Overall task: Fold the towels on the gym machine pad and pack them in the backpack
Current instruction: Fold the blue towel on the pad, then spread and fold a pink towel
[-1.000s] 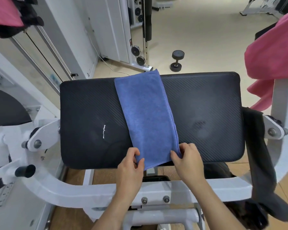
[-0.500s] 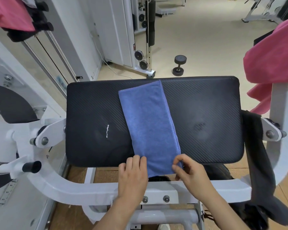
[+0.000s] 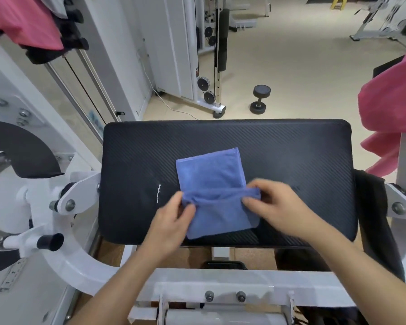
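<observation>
Blue towel: near end, half a second ago hanging over pad's front edge, now lifted and carried forward over towel's middle. Left hand pinches left corner of raised edge, thumb and fingers curled on cloth. Right hand pinches right corner likewise. Both forearms reach in from bottom. Towel lies mid-pad, partly doubled. Black gym machine pad sits on white frame. Pink towel draped at right. Dumbbell on beige floor beyond pad.
</observation>
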